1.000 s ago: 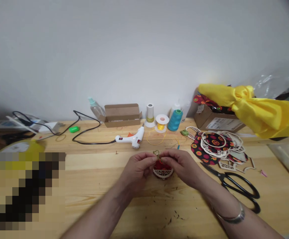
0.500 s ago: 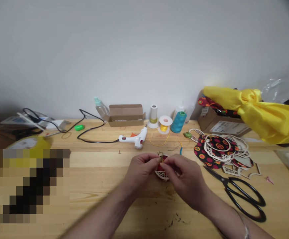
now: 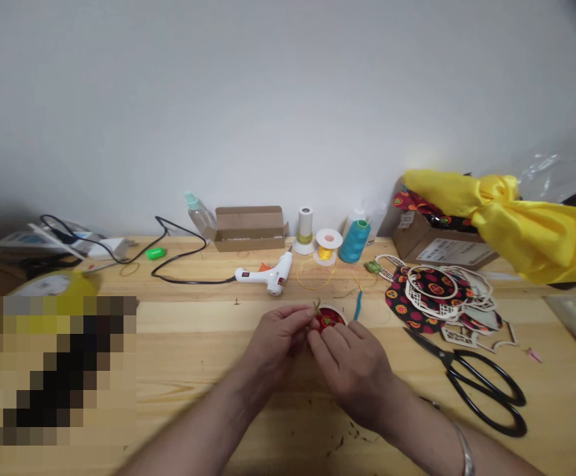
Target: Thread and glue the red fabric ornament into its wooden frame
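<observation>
A small round ornament (image 3: 329, 320), with a pale rim and red patterned fabric, is between my two hands above the wooden table. From its upper left edge stick up short greenish cord ends (image 3: 317, 306). My left hand (image 3: 279, 338) is closed, thumb and forefinger pinching at the base of the cord by the rim. Curled over the ornament's lower side, my right hand (image 3: 355, 367) is closed on it and covers much of it; its fingertips are partly hidden. A blue strip (image 3: 358, 305) lies just beyond the right hand.
Black scissors (image 3: 486, 387) lie at right, below patterned fabric and pale fretwork pieces (image 3: 434, 301). Behind stand a white glue gun (image 3: 268, 276), a yellow thread spool (image 3: 328, 246), a teal thread cone (image 3: 355, 242) and an open cardboard box (image 3: 251, 229). A blurred patch covers the left.
My right hand has shifted down and turned, its fingers moving from the cord to the ornament's lower side. More red fabric shows. My left hand keeps its pinch near the cord.
</observation>
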### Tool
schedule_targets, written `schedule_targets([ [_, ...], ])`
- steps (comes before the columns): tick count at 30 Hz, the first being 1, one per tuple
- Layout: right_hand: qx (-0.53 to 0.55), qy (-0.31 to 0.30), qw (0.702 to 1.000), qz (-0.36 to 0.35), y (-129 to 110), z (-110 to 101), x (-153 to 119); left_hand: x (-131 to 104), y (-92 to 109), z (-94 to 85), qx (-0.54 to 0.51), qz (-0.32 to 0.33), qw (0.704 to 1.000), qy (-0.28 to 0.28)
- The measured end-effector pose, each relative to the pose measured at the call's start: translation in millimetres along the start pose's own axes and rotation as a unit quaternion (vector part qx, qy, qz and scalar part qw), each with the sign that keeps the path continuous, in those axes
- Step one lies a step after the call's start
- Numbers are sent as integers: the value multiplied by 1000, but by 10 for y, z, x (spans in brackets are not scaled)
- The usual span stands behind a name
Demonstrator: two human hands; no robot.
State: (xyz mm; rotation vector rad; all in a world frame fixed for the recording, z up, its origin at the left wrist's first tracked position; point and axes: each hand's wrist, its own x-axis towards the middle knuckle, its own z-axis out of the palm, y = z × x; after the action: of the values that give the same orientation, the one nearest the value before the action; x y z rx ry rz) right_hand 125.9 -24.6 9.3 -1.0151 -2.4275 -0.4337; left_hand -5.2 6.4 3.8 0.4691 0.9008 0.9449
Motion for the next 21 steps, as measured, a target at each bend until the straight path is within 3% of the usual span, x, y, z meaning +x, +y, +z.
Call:
schedule_targets([
  [3, 129, 30, 987, 89, 85, 1, 9, -14, 8, 17, 9, 16, 1000, -18],
  [5, 241, 59, 945, 214, 180, 1, 37, -26, 10, 35, 24, 31, 999, -24],
  [7, 352, 46, 871, 340, 278, 7, 77, -31, 3, 43, 49, 42, 998, -14],
  [10, 511, -40, 722, 466, 367, 27, 127, -20, -21, 35, 70, 34, 997, -1],
  [11, 546, -55, 681, 485, 376, 33, 136, -14, -29, 31, 72, 29, 997, -5],
  [13, 589, -55, 631, 502, 369, 39, 145, -7, -38, 26, 74, 24, 997, -15],
  [21, 661, -62, 542, 514, 314, 11, 152, -37, -15, 50, 87, 30, 996, -8],
])
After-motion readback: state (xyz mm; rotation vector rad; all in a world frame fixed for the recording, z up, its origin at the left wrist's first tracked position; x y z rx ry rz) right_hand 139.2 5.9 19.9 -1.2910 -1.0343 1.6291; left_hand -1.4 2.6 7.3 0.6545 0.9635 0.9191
